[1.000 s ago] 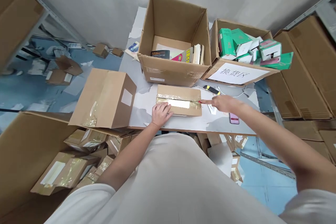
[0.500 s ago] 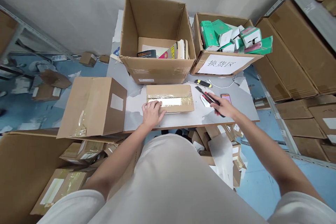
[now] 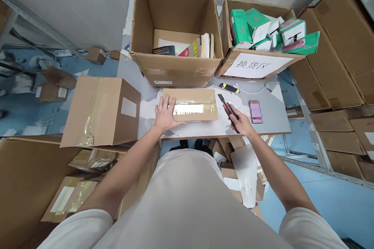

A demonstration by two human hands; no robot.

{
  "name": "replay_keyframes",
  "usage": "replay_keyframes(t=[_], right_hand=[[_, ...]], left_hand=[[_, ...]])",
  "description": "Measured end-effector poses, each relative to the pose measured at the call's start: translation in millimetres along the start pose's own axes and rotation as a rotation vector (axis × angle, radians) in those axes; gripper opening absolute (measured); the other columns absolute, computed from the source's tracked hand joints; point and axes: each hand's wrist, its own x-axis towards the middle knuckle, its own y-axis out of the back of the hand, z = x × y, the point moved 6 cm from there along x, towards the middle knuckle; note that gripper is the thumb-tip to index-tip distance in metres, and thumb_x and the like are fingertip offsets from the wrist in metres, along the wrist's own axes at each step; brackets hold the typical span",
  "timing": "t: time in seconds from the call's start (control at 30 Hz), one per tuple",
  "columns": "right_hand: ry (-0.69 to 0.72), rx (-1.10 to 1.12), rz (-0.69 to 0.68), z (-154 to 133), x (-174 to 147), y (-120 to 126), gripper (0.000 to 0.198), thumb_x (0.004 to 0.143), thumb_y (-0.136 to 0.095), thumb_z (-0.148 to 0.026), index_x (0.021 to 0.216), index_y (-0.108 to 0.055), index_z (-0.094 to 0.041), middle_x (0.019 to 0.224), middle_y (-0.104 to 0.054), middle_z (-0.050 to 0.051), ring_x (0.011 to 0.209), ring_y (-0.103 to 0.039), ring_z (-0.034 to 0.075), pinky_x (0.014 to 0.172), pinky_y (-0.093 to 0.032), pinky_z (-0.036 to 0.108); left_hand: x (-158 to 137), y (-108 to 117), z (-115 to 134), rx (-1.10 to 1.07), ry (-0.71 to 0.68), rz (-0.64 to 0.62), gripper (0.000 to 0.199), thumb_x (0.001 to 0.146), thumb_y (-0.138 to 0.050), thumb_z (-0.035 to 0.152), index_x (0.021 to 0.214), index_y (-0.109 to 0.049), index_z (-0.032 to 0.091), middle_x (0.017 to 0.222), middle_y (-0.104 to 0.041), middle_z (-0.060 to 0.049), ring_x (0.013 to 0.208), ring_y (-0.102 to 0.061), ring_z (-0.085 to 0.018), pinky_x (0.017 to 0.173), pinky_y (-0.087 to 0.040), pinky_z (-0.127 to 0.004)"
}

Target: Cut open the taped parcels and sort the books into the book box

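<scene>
A small cardboard box (image 3: 201,114) lies flat on the table, with glossy tape and a white label along its top. My left hand (image 3: 167,114) rests on the left end of this box, its fingers spread. Just right of the box, my right hand (image 3: 240,121) grips a black and red utility knife (image 3: 224,105), which points up and to the left, apart from the cardboard. A second knife, yellow and black (image 3: 229,87), lies behind it. To the right of that hand, a phone (image 3: 256,112) lies on the table.
Behind stands a tall open carton (image 3: 178,71) with books inside. Beside it, another carton (image 3: 263,66) holds several green boxes. A closed carton (image 3: 96,113) stands at left, above a big bin of parcels (image 3: 26,179). Shelving with cartons (image 3: 336,54) lines the right side.
My left hand has shifted slightly left and its fingers have spread over the box's end. The knife in my right hand has come a little nearer the box, and the phone is now uncovered.
</scene>
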Motion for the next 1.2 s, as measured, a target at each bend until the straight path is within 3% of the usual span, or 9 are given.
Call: replay_keyframes(t=[0.23, 0.43, 0.63, 0.83, 1.03, 1.2], right_hand=[[-0.024, 0.074, -0.097, 1.3, 9.9, -11.6, 0.071, 0.087, -0.049, -0.048, 0.15, -0.025, -0.026, 0.08, -0.057, -0.001, 0.044, -0.053, 0.007, 0.04, -0.046, 0.021], [-0.019, -0.087, -0.195, 2.6, 18.9, 4.4, 0.065, 0.088, -0.051, -0.038, 0.149, -0.029, -0.031, 0.071, -0.056, -0.003, 0.041, -0.052, 0.007, 0.039, -0.045, 0.02], [-0.046, -0.163, -0.356, 11.6, 6.2, 17.3, 0.064, 0.089, -0.051, -0.037, 0.149, -0.03, -0.028, 0.06, -0.055, -0.005, 0.041, -0.051, 0.009, 0.042, -0.045, 0.021], [-0.084, -0.003, -0.366, 15.8, -18.3, 7.0, 0.069, 0.088, -0.054, -0.043, 0.15, -0.026, -0.031, 0.064, -0.052, -0.005, 0.042, -0.05, 0.008, 0.042, -0.044, 0.021], [-0.113, 0.101, -0.271, 36.8, -50.6, -8.6, 0.071, 0.087, -0.054, -0.046, 0.15, -0.026, -0.029, 0.064, -0.047, -0.006, 0.041, -0.048, 0.008, 0.041, -0.043, 0.024], [-0.106, 0.138, -0.199, 50.1, -71.2, -12.8, 0.07, 0.085, -0.056, -0.049, 0.148, -0.031, -0.029, 0.068, -0.054, -0.005, 0.041, -0.051, 0.009, 0.039, -0.045, 0.025]], left_hand=[[1.6, -0.5, -1.4, -0.014, -0.012, 0.023, 0.125, 0.046, -0.067, 0.081, 0.147, -0.03, 0.017, 0.155, -0.019, -0.022, 0.141, -0.015, -0.046, 0.104, -0.027, -0.063], [5.7, -7.4, -5.3, -0.12, -0.022, 0.091, 0.124, 0.045, -0.07, 0.079, 0.143, -0.034, 0.014, 0.153, -0.023, -0.024, 0.14, -0.02, -0.045, 0.107, -0.026, -0.06], [8.3, -10.7, -5.7, -0.161, -0.093, 0.13, 0.123, 0.048, -0.066, 0.082, 0.142, -0.033, 0.009, 0.151, -0.024, -0.027, 0.142, -0.019, -0.042, 0.113, -0.019, -0.056], [7.3, -12.6, -6.5, -0.165, -0.069, 0.095, 0.123, 0.047, -0.066, 0.082, 0.143, -0.031, 0.013, 0.153, -0.02, -0.025, 0.142, -0.017, -0.044, 0.112, -0.02, -0.058], [3.8, -15.4, -7.8, -0.169, -0.029, 0.041, 0.122, 0.048, -0.067, 0.081, 0.144, -0.031, 0.014, 0.154, -0.022, -0.022, 0.142, -0.015, -0.045, 0.11, -0.022, -0.06], [8.4, -12.2, -5.1, -0.167, -0.037, 0.053, 0.123, 0.048, -0.068, 0.079, 0.144, -0.031, 0.012, 0.155, -0.02, -0.022, 0.143, -0.014, -0.042, 0.114, -0.018, -0.055]])
